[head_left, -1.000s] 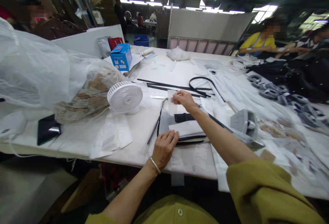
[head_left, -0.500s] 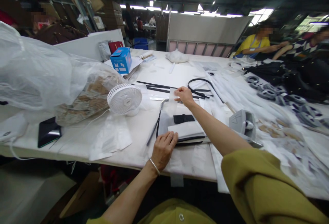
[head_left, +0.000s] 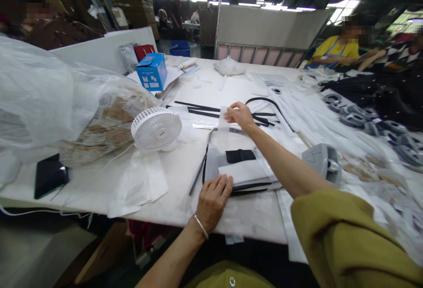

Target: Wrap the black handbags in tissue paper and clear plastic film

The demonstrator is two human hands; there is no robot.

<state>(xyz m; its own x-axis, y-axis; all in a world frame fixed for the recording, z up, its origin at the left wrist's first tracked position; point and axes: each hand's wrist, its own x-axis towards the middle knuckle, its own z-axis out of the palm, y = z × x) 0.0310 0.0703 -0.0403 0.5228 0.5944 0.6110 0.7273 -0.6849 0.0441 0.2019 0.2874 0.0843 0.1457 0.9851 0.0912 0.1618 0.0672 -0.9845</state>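
A flat bag [head_left: 213, 158] with black edging lies on the table before me, with white sheeting [head_left: 246, 170] and a small black strap piece [head_left: 239, 155] on top. Fingers together and bent, my left hand [head_left: 214, 202] presses over the bag's near left edge; its underside is hidden. Beyond the bag, my right hand [head_left: 240, 115] pinches a translucent plastic strip [head_left: 224, 125] between thumb and fingers. Long black strips [head_left: 201, 112] and a curled black strap [head_left: 262, 99] lie behind and beside that hand.
A white fan [head_left: 157, 129], a blue box [head_left: 152, 72], a dark phone [head_left: 51, 177] and a large plastic bag [head_left: 49, 98] stand or lie leftward. A grey tape dispenser [head_left: 319, 160] and plastic heaps [head_left: 317, 107] are to the right. Co-workers [head_left: 333, 50] sit farther back.
The camera view has shifted slightly. My right hand still pinches the plastic strip, which stands a little more upright. My left hand stays on the bag's near edge.
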